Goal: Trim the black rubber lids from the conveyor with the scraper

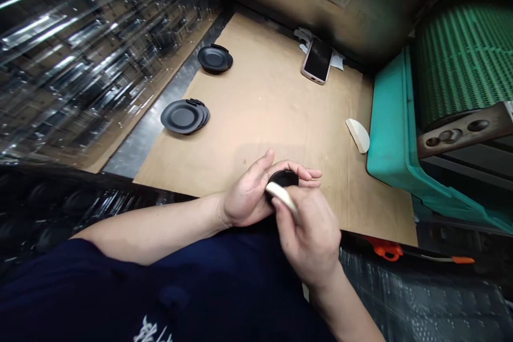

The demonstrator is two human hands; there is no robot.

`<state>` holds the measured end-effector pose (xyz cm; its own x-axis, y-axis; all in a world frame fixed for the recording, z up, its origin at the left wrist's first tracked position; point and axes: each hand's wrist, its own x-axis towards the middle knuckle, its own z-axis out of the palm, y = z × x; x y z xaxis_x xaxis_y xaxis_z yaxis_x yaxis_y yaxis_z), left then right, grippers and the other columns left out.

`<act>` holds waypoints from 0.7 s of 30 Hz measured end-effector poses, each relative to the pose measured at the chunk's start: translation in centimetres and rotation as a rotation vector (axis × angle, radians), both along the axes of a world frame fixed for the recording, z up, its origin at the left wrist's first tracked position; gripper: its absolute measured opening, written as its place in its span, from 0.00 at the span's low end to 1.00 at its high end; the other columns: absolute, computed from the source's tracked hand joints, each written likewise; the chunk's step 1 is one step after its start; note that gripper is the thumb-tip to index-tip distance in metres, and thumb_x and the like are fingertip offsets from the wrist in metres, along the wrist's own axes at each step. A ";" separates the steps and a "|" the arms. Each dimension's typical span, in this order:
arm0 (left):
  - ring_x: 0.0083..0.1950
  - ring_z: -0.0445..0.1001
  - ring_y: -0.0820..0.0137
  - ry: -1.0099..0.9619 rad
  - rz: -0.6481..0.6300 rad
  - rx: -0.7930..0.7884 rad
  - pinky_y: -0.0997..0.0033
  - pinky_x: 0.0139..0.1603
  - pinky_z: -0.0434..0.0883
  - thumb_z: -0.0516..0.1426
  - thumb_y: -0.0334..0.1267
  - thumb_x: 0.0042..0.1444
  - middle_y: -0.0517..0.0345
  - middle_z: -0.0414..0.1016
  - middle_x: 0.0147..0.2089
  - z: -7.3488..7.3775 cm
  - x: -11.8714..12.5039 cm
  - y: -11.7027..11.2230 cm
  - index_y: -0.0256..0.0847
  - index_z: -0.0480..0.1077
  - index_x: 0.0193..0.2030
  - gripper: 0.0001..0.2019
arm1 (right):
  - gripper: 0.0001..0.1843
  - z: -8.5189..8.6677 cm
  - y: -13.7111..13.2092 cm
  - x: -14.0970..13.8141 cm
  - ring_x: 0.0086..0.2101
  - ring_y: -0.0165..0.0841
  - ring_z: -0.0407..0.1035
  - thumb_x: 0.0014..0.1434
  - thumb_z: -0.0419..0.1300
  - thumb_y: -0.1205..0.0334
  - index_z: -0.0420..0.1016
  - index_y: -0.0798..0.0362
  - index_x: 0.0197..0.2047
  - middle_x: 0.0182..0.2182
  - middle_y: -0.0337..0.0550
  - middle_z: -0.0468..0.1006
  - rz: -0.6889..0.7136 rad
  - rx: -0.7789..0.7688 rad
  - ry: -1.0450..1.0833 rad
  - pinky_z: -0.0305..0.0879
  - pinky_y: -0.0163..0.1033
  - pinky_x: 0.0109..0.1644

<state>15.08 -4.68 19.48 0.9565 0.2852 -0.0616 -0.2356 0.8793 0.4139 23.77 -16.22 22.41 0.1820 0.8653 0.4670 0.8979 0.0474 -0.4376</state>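
Observation:
My left hand [250,192] cups a small round black disc [284,179] over the near edge of the brown board [272,101]. My right hand [310,235] is closed around a thin cream-coloured tool [280,195], whose tip presses against the disc's rim. Most of the disc is hidden by my fingers. A second cream piece [358,134] lies on the board to the right.
Two stacks of black discs [185,116] [215,58] sit at the board's left side. A phone [317,60] lies at the back. A teal bin [395,133] and green conveyor [460,53] stand right. Clear plastic trays [80,48] are stacked left. An orange-handled tool [387,249] lies near the front edge.

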 end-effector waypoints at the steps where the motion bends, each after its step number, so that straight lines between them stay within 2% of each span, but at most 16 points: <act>1: 0.70 0.65 0.48 0.002 -0.011 0.007 0.46 0.73 0.55 0.44 0.61 0.68 0.37 0.70 0.65 0.0 0.0 0.0 0.34 0.75 0.47 0.31 | 0.09 0.0 0.0 0.1 0.36 0.36 0.72 0.65 0.60 0.71 0.74 0.59 0.49 0.36 0.48 0.77 -0.027 0.022 0.005 0.72 0.44 0.42; 3: 0.71 0.64 0.49 0.015 -0.012 0.014 0.46 0.73 0.55 0.43 0.62 0.68 0.37 0.70 0.65 -0.1 0.0 0.0 0.34 0.75 0.47 0.32 | 0.11 -0.1 0.0 0.3 0.38 0.37 0.72 0.65 0.60 0.72 0.74 0.59 0.50 0.37 0.50 0.78 -0.030 0.031 0.034 0.73 0.44 0.43; 7: 0.71 0.63 0.47 0.018 -0.008 0.027 0.45 0.74 0.53 0.41 0.64 0.67 0.37 0.69 0.67 -0.3 0.0 0.0 0.34 0.75 0.48 0.35 | 0.10 -0.2 -0.2 0.5 0.36 0.37 0.71 0.65 0.61 0.72 0.75 0.60 0.49 0.37 0.50 0.78 0.075 -0.029 0.071 0.72 0.45 0.41; 12: 0.72 0.62 0.48 0.018 -0.039 0.042 0.46 0.74 0.53 0.41 0.66 0.67 0.37 0.69 0.67 -0.4 0.1 -0.1 0.34 0.75 0.50 0.36 | 0.12 -0.2 -0.3 0.7 0.38 0.38 0.72 0.65 0.61 0.72 0.75 0.61 0.51 0.38 0.51 0.78 0.001 0.023 0.064 0.72 0.46 0.44; 16: 0.71 0.64 0.46 0.042 0.003 0.011 0.44 0.73 0.54 0.44 0.67 0.65 0.37 0.70 0.67 -0.3 0.2 0.0 0.33 0.76 0.48 0.36 | 0.08 -0.2 -0.3 0.5 0.34 0.36 0.70 0.65 0.60 0.72 0.75 0.61 0.48 0.35 0.49 0.78 0.115 -0.054 0.078 0.71 0.43 0.38; 21: 0.71 0.65 0.48 0.036 0.004 0.020 0.46 0.74 0.54 0.45 0.65 0.66 0.39 0.71 0.65 -0.2 0.1 0.0 0.35 0.76 0.47 0.33 | 0.11 -0.5 -0.3 0.6 0.38 0.38 0.72 0.65 0.60 0.72 0.75 0.60 0.51 0.38 0.52 0.78 0.038 0.008 0.070 0.72 0.46 0.43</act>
<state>15.18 -4.67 19.32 0.9525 0.2908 -0.0901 -0.2240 0.8698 0.4396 24.38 -16.49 21.94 0.1815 0.8685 0.4613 0.8627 0.0845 -0.4987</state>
